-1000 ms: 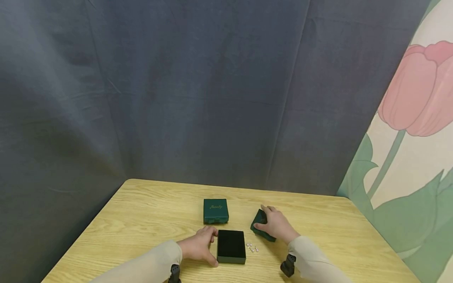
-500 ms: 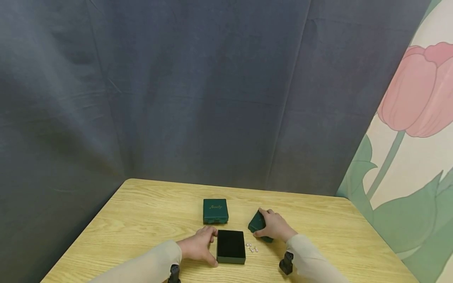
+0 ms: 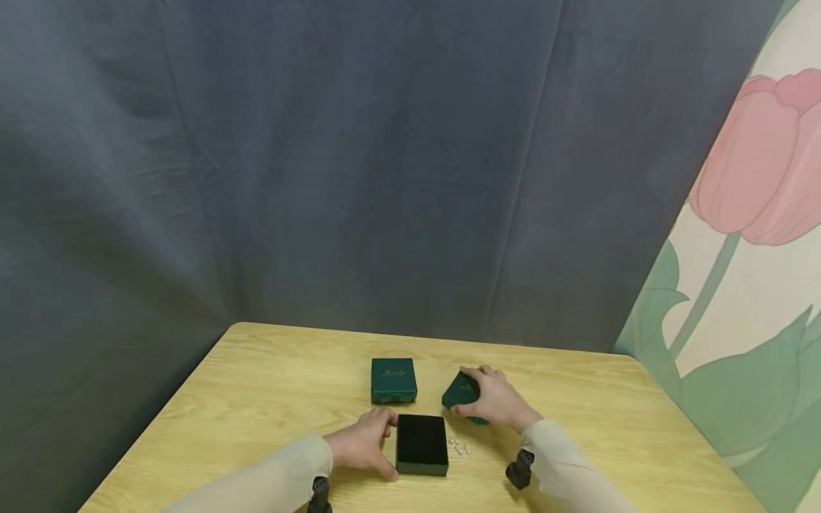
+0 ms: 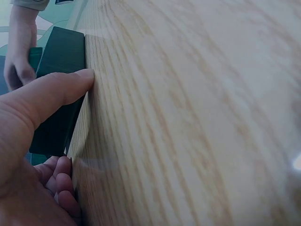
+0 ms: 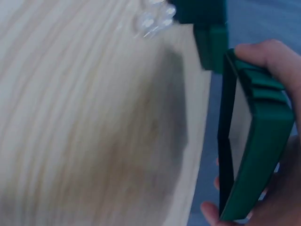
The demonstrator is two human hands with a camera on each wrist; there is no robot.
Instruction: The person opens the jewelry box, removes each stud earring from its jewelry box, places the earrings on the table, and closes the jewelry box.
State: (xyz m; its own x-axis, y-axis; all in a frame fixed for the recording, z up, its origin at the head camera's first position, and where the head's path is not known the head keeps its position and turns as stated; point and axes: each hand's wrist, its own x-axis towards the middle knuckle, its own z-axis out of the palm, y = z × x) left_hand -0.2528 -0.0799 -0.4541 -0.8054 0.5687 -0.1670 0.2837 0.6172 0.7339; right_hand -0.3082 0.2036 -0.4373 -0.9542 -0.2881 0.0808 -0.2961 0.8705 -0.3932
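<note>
A dark green jewelry box base [image 3: 422,470] with a black inner surface lies in front of me. My left hand [image 3: 362,443] is at its left side, thumb tip near the near corner and loosely bent fingers by the far corner. In my right hand [image 3: 497,400] I grip a green box lid [image 3: 463,390], tilted; the right wrist view shows its hollow, pale inside and the thumb [image 5: 270,59] on one end. Several small pearl stud earrings [image 3: 459,449] lie just right of the base. A closed green jewelry box [image 3: 393,380] with gold lettering stands behind the base.
The wooden table [image 3: 276,385] runs back to a dark grey curtain [image 3: 359,178]. A wall with a painted tulip [image 3: 744,164] rises on the right. The earrings lie between the base and my right forearm.
My right hand has moved a little left and away from me with the lid, turning it slightly. My left hand, the base and the earrings keep their places.
</note>
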